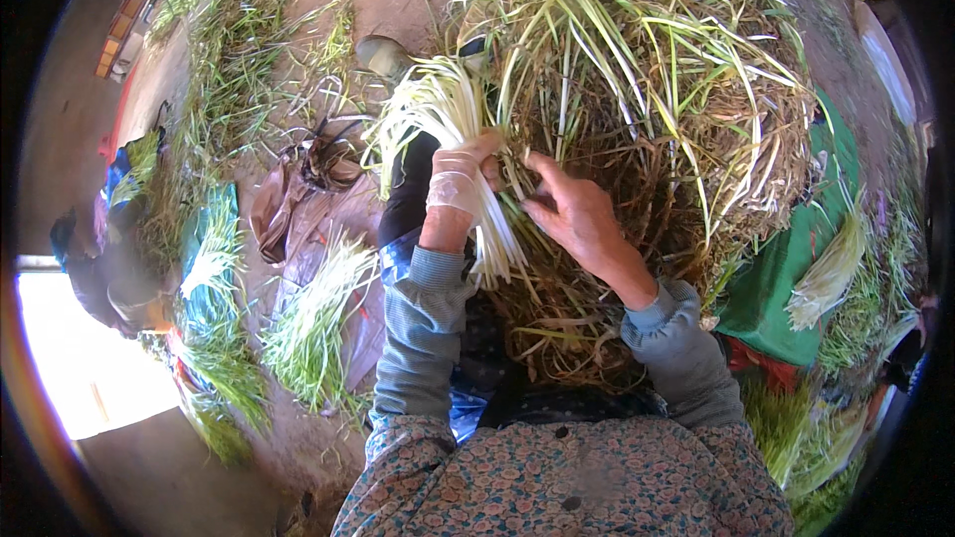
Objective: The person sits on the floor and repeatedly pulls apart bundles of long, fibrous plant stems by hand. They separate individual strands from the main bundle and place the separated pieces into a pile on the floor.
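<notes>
My left hand is shut around a bunch of long pale stalks. White stems show below the grip, and the upper ends fan out and droop to the left. A whitish translucent wrapping circles the hand near the wrist. Just right of the bunch is my right hand, its thumb and index finger apart beside some thin green stalks. Whether the fingertips touch them I cannot tell. In front of me and to the right spreads a big heap of stalks and dry brown leaves.
On brown plastic sheeting to the left lies a loose bundle of stalks. Another bundle rests farther left, near a blurred person. To the right, a pale bundle lies by green fabric. A shoe shows ahead.
</notes>
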`<state>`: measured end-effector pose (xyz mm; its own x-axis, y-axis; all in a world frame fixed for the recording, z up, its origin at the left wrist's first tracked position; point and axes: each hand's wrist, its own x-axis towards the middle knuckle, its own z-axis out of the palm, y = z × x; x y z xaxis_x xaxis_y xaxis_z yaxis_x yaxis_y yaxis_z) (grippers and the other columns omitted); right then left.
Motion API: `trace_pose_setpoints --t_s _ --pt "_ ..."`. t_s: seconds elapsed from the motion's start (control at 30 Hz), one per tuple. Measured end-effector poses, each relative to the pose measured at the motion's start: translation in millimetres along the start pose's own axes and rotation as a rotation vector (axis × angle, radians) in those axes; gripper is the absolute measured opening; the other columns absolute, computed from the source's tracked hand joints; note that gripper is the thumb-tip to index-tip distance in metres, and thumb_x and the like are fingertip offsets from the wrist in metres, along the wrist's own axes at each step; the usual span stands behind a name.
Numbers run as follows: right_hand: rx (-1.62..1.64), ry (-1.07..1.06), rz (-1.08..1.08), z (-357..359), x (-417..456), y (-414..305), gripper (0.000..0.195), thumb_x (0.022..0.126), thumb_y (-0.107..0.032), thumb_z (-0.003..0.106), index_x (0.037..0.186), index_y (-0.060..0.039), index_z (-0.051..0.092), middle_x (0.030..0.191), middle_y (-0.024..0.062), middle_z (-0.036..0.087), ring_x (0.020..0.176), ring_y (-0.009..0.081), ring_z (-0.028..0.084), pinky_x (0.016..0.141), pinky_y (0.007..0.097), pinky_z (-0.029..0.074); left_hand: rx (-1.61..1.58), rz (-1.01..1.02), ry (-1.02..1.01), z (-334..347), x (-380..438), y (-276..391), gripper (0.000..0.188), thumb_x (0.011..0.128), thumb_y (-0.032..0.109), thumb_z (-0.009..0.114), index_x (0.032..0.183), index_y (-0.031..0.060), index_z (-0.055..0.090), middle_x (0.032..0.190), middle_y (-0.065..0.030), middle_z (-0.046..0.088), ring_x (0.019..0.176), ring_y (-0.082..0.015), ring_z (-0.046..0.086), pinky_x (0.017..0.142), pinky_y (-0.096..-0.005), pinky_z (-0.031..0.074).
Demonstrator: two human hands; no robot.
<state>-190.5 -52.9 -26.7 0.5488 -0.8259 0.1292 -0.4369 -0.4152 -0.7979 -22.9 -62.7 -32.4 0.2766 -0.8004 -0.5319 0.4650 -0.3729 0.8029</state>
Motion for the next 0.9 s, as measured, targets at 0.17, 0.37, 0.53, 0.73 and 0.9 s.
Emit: trace_pose_setpoints --t_s 0.17,0.37,0.53,0.73,0.9 --pt "0.143 -0.027 -0.012 -7.0 -3.4 -5.9 0.060 0.079 -0.013 0.066 0.129 -0.0055 0.035 0.082 0.0134 0.065 0.055 0.0191 0.060 0.048 0.0297 0.049 0.017 -0.030 -0.046 2.2 -10.0 4.3 0.016 0.076 0.013 0.066 0.084 0.0001 0.063 0.052 0.0015 0.045 0.039 -0.0094 0.041 0.037 -0.0225 0.033" --pt "0.554 0.163 0.144 -15.4 -2.9 -0.4 0.053 0.083 -0.014 0.061 0.128 -0.0028 0.035 0.082 0.0144 0.063 0.062 0.0155 0.062 0.049 0.0255 0.052 -0.197 -0.012 -0.151 2.2 -25.2 8.2 0.011 0.077 0.008 0.061 0.086 0.0039 0.057 0.050 0.0014 0.044 0.038 -0.0090 0.040 0.036 -0.0222 0.032" --pt "0.600 0.241 -0.010 4.2 16.5 -7.7 0.056 0.080 -0.013 0.066 0.127 -0.0021 0.037 0.094 0.0140 0.059 0.083 0.0165 0.059 0.069 0.0252 0.051 -0.246 -0.048 -0.177 3.8 -36.4 7.5 0.012 0.076 0.007 0.060 0.087 0.0072 0.054 0.049 0.0011 0.043 0.036 -0.0101 0.040 0.034 -0.0230 0.033" --pt "1.031 0.116 0.261 -5.8 5.9 -18.1 0.054 0.079 -0.006 0.064 0.126 -0.0035 0.038 0.082 0.0068 0.056 0.075 0.0125 0.057 0.065 0.0228 0.050 -0.376 -0.036 -0.222 -2.1 -49.7 7.2 0.008 0.078 0.012 0.060 0.079 0.0095 0.053 0.047 0.0024 0.044 0.037 -0.0112 0.040 0.038 -0.0253 0.034" --pt "1.009 0.155 0.304 -11.2 -4.6 -9.6 0.053 0.079 -0.009 0.064 0.125 -0.0039 0.039 0.084 0.0090 0.060 0.077 0.0144 0.060 0.062 0.0244 0.051 -0.431 -0.013 -0.300 -0.1 -53.0 2.3 0.012 0.079 0.017 0.062 0.085 0.0100 0.053 0.048 0.0030 0.046 0.038 -0.0113 0.041 0.040 -0.0256 0.035"
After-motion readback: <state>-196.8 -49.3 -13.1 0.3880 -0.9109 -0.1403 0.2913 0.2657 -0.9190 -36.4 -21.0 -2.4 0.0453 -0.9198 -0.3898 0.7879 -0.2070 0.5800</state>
